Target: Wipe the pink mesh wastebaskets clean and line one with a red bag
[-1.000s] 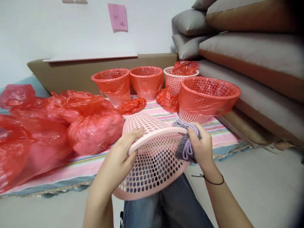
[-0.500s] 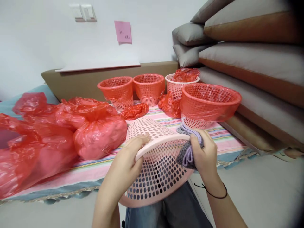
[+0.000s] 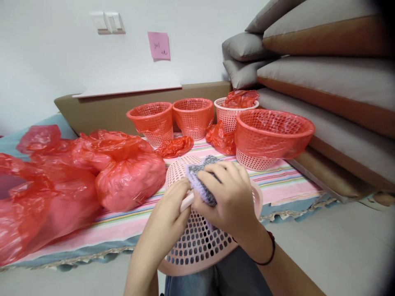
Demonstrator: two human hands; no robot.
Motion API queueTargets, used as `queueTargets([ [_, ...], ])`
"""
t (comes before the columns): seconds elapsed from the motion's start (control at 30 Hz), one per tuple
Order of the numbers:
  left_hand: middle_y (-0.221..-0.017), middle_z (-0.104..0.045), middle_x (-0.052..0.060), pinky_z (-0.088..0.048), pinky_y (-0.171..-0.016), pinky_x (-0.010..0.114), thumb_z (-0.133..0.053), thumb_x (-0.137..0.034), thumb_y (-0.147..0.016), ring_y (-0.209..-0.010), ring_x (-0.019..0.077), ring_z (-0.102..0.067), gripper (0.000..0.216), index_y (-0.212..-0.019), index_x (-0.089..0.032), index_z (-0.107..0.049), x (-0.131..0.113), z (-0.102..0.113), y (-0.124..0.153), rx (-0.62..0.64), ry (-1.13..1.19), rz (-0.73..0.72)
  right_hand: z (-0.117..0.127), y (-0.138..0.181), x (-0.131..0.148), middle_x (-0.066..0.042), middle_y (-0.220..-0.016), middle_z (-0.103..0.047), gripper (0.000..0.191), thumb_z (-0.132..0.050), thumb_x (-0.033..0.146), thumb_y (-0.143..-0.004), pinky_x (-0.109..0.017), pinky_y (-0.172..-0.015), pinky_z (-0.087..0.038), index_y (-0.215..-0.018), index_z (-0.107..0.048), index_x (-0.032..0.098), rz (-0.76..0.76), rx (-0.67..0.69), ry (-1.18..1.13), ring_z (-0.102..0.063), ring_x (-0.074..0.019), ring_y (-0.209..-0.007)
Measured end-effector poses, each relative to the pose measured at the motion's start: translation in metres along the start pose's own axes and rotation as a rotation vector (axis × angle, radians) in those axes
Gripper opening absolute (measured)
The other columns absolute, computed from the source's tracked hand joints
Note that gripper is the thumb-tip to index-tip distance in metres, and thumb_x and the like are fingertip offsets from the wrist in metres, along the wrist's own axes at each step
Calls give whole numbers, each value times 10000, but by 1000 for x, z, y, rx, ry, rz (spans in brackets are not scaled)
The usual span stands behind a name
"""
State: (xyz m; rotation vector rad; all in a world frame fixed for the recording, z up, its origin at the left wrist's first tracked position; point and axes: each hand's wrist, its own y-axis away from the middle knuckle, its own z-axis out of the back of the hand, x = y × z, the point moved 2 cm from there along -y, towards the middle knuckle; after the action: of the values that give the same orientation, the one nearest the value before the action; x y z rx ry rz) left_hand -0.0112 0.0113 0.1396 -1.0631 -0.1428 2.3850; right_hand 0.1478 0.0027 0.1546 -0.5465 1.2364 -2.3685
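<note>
A pale pink plastic basket [image 3: 200, 250] with a perforated wall is tilted over my lap, its open mouth facing me. My left hand [image 3: 168, 218] grips the basket's rim at the left, thumb inside and fingers outside. Folded around the rim just right of it is a grey and lilac cloth [image 3: 202, 181]. My right hand [image 3: 230, 195] is closed over this cloth, pressing it to the rim. Much of the rim and the cloth's lower part are hidden behind the right hand.
Red plastic bags [image 3: 129, 172], filled, lie at the left on a striped cloth cover [image 3: 286, 185]. Behind stand several baskets, such as a red-lined basket [image 3: 274, 131] and a white-rimmed basket [image 3: 228, 117]. Grey cushions [image 3: 324, 78] are stacked at the right.
My right hand has slid the cloth along the rim from the right side leftwards, close to my left hand. The left hand keeps its grip; the basket has barely shifted.
</note>
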Motion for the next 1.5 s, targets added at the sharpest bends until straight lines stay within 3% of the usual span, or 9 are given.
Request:
queueTargets([
  [0.3, -1498, -547, 21, -349, -1209, 433, -498, -249, -955, -1403, 213, -486, 446, -1395, -311, -538, 21, 3, 20, -41, 27, 19, 4, 28, -41, -95, -959, -686, 212, -520, 292, -913, -397, -838, -438, -977, -666, 152, -261, -127, -53, -594, -256, -916],
  [0.47, -1537, -507, -21, -351, -1210, 402, -515, -270, -972, -1434, 206, -452, 465, -1423, -383, -507, 27, 8, 37, -66, 30, -8, 6, 46, -43, -101, -980, -669, 220, -509, 315, -935, -404, -858, -444, -1016, -644, 161, -292, -168, -77, -588, -261, -945],
  [0.73, -1536, -509, -21, -358, -1208, 392, -545, -300, -973, -1432, 228, -458, 459, -1423, -390, -524, 37, 13, 70, -150, 72, 9, 9, 79, -48, -76, -1009, -658, 232, -505, 327, -957, -359, -885, -449, -1071, -637, 173, -460, -230, -200, -595, -224, -975],
  [0.8, -1542, -502, -23, -352, -1213, 410, -550, -307, -971, -1441, 237, -444, 457, -1421, -385, -529, 39, 12, 78, -173, 78, 43, 5, 96, -56, -73, -998, -662, 269, -514, 382, -950, -357, -873, -457, -1057, -648, 173, -585, -240, -275, -603, -227, -960],
  [0.97, -1515, -532, -20, -315, -1232, 485, -585, -332, -950, -1439, 263, -447, 437, -1385, -368, -566, 49, 11, 93, -299, 121, 180, -20, 147, -71, -65, -937, -696, 430, -514, 558, -908, -358, -810, -479, -1019, -656, 168, -1096, -188, -620, -627, -241, -884],
  [1.1, -1497, -552, 9, -321, -1227, 515, -613, -370, -930, -1441, 298, -440, 417, -1344, -317, -605, 53, 11, 98, -361, 170, 273, -27, 159, -66, -65, -920, -703, 483, -549, 610, -838, -348, -796, -483, -983, -660, 164, -1267, -241, -707, -632, -250, -892],
  [1.27, -1386, -634, 57, -410, -1176, 506, -587, -428, -938, -1369, 306, -524, 387, -1283, -253, -609, 64, -18, 101, -515, 231, 371, 2, 122, -74, -49, -904, -689, 428, -534, 569, -867, -338, -795, -450, -978, -667, 177, -1142, -280, -532, -603, -231, -864],
  [1.37, -1295, -669, 94, -468, -1128, 500, -528, -442, -969, -1326, 291, -568, 455, -1370, -230, -503, 78, -53, 103, -503, 257, 430, 23, 91, -83, -58, -936, -687, 362, -520, 500, -890, -361, -840, -437, -959, -677, 181, -942, -214, -329, -601, -240, -905],
  [1.5, -1426, -588, 136, -444, -1145, 496, -513, -460, -978, -1355, 281, -545, 550, -1455, -212, -397, 96, -81, 115, -517, 296, 472, 30, 54, -77, -67, -949, -684, 249, -515, 381, -900, -381, -863, -449, -948, -667, 189, -611, -122, -199, -611, -245, -935],
])
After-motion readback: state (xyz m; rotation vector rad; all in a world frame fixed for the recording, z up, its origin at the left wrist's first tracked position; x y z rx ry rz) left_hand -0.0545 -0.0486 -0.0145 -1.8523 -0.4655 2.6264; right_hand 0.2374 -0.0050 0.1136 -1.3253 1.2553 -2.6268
